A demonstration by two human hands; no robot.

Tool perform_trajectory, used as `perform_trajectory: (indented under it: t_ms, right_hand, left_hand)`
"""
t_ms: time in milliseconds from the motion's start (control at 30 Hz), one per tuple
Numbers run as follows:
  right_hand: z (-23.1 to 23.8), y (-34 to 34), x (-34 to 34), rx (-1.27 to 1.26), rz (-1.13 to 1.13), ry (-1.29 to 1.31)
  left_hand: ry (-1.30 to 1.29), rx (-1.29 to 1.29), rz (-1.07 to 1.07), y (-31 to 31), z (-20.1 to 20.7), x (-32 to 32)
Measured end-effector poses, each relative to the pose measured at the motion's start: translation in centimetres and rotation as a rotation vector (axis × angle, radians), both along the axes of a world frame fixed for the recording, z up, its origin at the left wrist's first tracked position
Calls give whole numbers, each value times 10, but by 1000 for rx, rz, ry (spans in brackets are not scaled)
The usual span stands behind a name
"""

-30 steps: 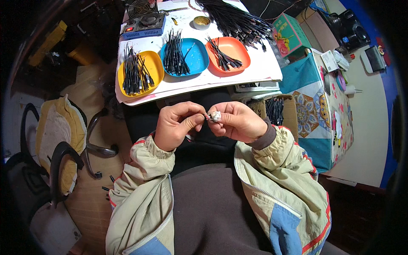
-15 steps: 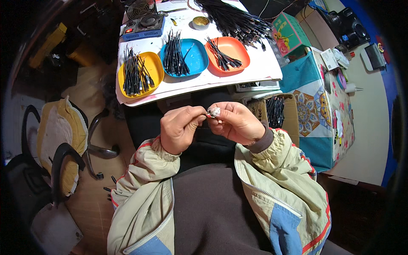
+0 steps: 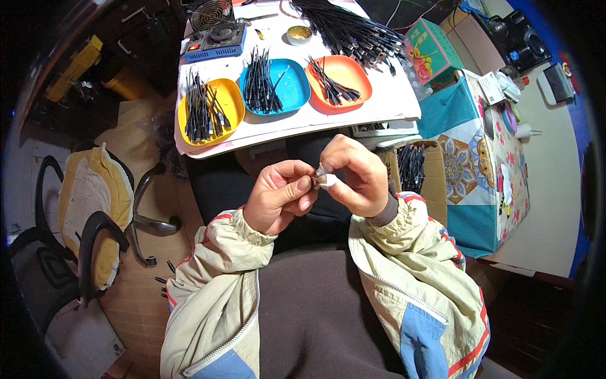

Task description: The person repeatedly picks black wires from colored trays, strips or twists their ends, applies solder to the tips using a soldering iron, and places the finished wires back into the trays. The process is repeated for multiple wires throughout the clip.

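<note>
Over my lap, my left hand [image 3: 278,194] and my right hand [image 3: 358,177] meet fingertip to fingertip. My left thumb and index finger pinch something small with a reddish bit showing; the fingers hide most of it. White wrapping covers the tips of my right thumb and index finger, which close at the same spot. Beyond the hands, on the table, black short cables lie in a yellow tray [image 3: 236,129], a blue tray [image 3: 293,85] and an orange tray [image 3: 353,76], the orange one holding the fewest.
A white-covered table [image 3: 391,104] stands ahead, bearing a blue device with a fan [image 3: 218,43], a small bowl [image 3: 298,35] and a big bundle of black cables [image 3: 347,35]. At right, a cardboard box [image 3: 434,174] holds more cables. A chair [image 3: 95,208] stands left.
My left hand has turned so that its thumb and fingers show more. My right hand has tilted, its knuckles rising. The hands still meet at the fingertips.
</note>
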State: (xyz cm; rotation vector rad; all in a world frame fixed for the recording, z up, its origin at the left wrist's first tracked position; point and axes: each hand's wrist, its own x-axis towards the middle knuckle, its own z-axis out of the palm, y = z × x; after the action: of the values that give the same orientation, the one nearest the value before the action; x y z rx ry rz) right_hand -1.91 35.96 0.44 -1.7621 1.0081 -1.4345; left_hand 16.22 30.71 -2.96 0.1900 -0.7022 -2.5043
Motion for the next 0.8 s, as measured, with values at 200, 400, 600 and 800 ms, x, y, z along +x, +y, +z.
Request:
perform_trajectory:
  t_ms: [200,400,600,800]
  right_hand:
    - [-10,2,10,358,117,-455]
    - [4,-18,-19,-104,48,184]
    - [8,-20,-12,-162,-151,278]
    - [-5,-38,-28,-187,-236,188]
  left_hand:
    - [-295,-466,216,-6,16,10]
    - [-393,-528,254,-11,26,10]
    - [-468,-697,322,-20,29,1]
    - [-643,-995,359,-53,65,-7]
